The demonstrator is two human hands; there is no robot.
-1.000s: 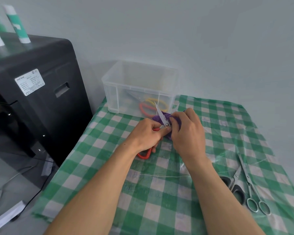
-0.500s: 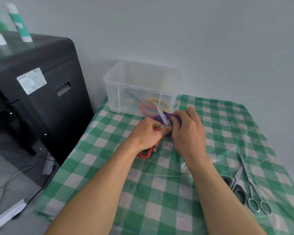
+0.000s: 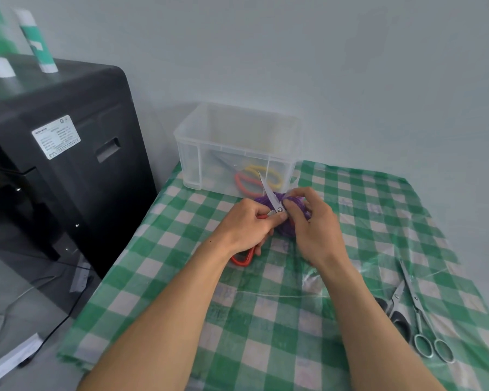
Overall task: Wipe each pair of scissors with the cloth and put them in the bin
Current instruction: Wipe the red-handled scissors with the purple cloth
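Observation:
My left hand (image 3: 250, 225) grips red-handled scissors (image 3: 268, 193) near the pivot; the blades point up and away, and a red handle loop shows below the hand. My right hand (image 3: 312, 225) holds a purple cloth (image 3: 287, 227) bunched against the blades. Just behind them stands the clear plastic bin (image 3: 192, 153), with red-handled and yellow-handled scissors inside. At the table's right edge lie black-handled scissors (image 3: 397, 311) and thin all-metal scissors (image 3: 419, 314).
The table carries a green-and-white checked cloth (image 3: 266, 328) under clear plastic. A black machine (image 3: 62, 165) stands to the left, with two green-and-white tubes (image 3: 37, 43) on top. Cables lie on the grey floor at lower left. A pale wall rises behind.
Both hands stay together in front of the bin. The right hand's fingers have shifted slightly on the cloth beside the blades.

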